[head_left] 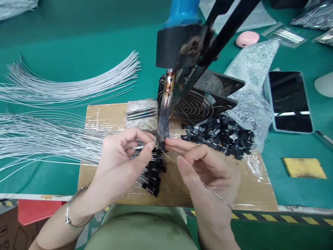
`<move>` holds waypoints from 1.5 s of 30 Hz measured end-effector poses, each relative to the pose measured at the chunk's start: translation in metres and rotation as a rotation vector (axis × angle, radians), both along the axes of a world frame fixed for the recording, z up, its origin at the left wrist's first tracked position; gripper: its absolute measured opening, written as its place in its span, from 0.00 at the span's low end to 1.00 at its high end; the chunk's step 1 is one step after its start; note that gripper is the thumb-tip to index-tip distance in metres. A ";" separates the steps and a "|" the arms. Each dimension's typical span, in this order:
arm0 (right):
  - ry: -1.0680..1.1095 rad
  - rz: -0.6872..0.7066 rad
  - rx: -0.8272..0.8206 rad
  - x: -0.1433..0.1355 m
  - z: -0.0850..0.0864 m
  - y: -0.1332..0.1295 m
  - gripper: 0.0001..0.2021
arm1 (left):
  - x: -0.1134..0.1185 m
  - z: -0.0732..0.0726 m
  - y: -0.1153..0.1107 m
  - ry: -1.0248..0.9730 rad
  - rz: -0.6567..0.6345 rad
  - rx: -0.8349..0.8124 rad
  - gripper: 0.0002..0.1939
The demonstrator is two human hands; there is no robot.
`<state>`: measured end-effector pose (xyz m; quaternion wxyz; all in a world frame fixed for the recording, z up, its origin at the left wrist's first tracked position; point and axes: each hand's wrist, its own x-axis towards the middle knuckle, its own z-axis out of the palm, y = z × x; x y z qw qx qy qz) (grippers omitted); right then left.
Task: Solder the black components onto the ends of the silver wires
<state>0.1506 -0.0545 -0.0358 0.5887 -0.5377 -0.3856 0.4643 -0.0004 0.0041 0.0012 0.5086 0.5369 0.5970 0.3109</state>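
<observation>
My left hand [122,166] pinches the end of a grey wire between thumb and forefinger, right below the tip of a mounted soldering iron [164,118]. My right hand [210,177] holds a thin strand of solder wire [168,157], which passes through the palm and reaches toward the iron's tip. Its extended fingertips are at a small black connector [164,145]; whether they grip it is unclear. Beneath my left hand lie several wires with black connectors [153,177] on their ends. The exact joint under the tip is mostly hidden by my fingers.
Loose black connectors [221,135] are heaped on the cardboard [208,191], right of my hands. A fan [195,104] stands behind the iron. Bundles of grey wires [78,86] lie to the left. Bubble wrap [255,83], a phone [290,100] and a yellow sponge [304,167] are on the right.
</observation>
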 end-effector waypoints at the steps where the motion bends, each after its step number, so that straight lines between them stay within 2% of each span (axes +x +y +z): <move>1: 0.004 0.000 0.003 0.000 0.000 0.000 0.12 | 0.000 0.000 0.000 -0.001 0.000 -0.004 0.05; 34: 0.052 -0.015 0.036 -0.001 -0.005 0.000 0.11 | -0.002 -0.004 -0.001 -0.007 -0.012 -0.013 0.04; 45: 0.037 -0.024 0.045 -0.003 -0.003 -0.002 0.11 | -0.002 0.001 -0.001 -0.019 -0.018 -0.014 0.05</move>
